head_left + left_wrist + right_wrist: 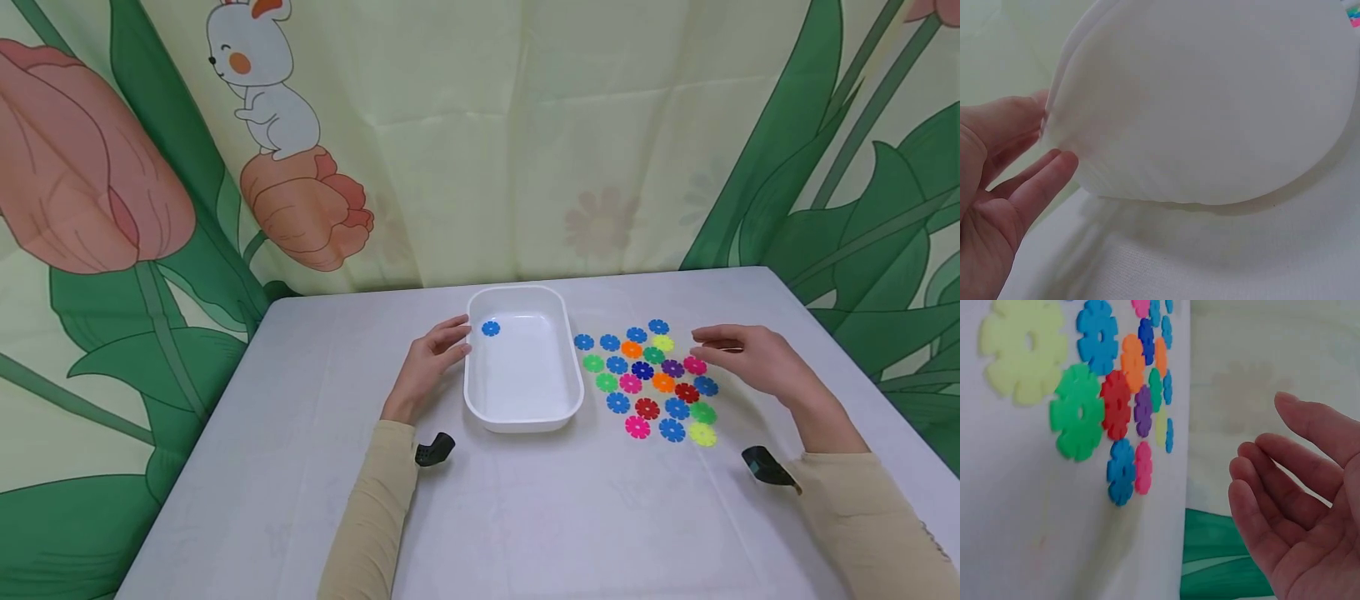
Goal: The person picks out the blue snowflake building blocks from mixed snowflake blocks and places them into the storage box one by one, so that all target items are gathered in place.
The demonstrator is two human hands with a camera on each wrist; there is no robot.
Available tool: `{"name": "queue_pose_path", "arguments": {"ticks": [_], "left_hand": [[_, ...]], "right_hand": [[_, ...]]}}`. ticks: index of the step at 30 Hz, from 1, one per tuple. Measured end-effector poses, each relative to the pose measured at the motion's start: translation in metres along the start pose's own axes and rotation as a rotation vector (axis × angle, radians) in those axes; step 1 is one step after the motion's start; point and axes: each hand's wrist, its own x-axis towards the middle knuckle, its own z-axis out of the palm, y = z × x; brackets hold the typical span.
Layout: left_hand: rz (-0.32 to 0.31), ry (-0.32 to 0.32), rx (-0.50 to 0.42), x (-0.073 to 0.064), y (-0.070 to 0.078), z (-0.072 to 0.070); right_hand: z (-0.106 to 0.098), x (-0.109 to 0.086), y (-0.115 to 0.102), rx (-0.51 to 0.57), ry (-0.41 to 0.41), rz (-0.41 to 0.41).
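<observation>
My left hand [429, 367] is at the left side of a white plastic tray [558, 412], fingertips right at its rim and outer wall. In the left wrist view the fingers [1047, 181] are relaxed against the tray wall [1210, 112]. One blue flower-shaped disc [491, 328] lies inside the tray near its far left corner. My right hand [757, 358] hovers over the table's right side, beside a pink disc [695, 365]. Nothing shows between its loosely bent fingers [1285, 450] in the right wrist view.
Several flower-shaped discs in blue, green, orange, red, purple, pink and yellow lie spread flat right of the tray, including a red disc [647, 408] and a near yellow one [702, 434]. A white cloth [525, 517] covers the table. A printed curtain [465, 183] hangs behind.
</observation>
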Motion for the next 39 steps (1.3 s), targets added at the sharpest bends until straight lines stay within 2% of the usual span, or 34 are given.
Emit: {"name": "queue_pose_path", "arguments": {"ticks": [9,15,22,39], "left_hand": [[-0.005,0.001,0.007,0.000,-0.001,0.000],[0.000,-0.003,0.023,0.001,-0.001,0.000],[-0.006,-0.002,0.019,0.000,0.000,-0.001],[-0.001,0.000,0.022,0.001,0.000,0.000]], "right_hand": [[0.001,-0.015,0.034,-0.047,-0.044,0.019],[0.007,-0.019,0.049,-0.064,-0.063,0.053],[0.012,-0.018,0.052,-0.078,-0.064,0.021],[0.020,-0.014,0.049,-0.074,-0.066,0.003]]}}
